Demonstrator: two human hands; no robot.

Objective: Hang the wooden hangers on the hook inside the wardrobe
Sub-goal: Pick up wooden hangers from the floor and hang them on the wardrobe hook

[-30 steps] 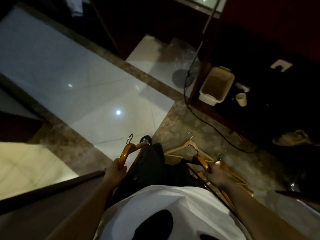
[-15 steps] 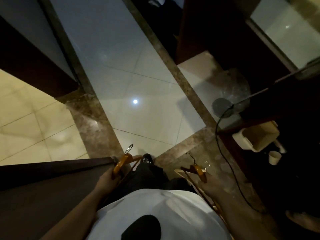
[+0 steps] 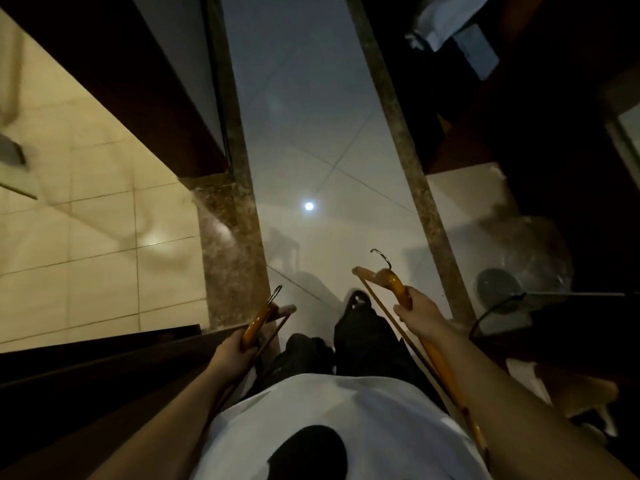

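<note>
Head view, step: the person is carrying the hangers in both hands while standing over the pale floor tiles (image 3: 311, 150). I judge this to be the transport stage, with nothing hung yet.
Head view, left grip: the left hand (image 3: 232, 351) is wrapping its fingers round the shoulder of the left hanger (image 3: 258, 322) and holding it firmly.
Head view, right grip: the right hand (image 3: 420, 313) is curling round the arm of the right hanger (image 3: 394, 284). More wood is trailing down beside the forearm, and I cannot tell whether that is a second hanger.
Head view, where they are: both hangers are sitting low, either side of the person's dark trousers (image 3: 363, 341), and well apart from each other.
Head view, pointing: each hanger's long axis is running away from the body towards the floor ahead. The left wire hook (image 3: 274, 294) is leading forward and slightly right. The right wire hook (image 3: 382, 255) is leading forward and curling to the left.
Head view, next move: the wardrobe hook is not showing. The next move is probably calling for a turn towards the wardrobe and a lift of one hanger. Its wire hook will need turning so the open side drops over the wardrobe hook.
</note>
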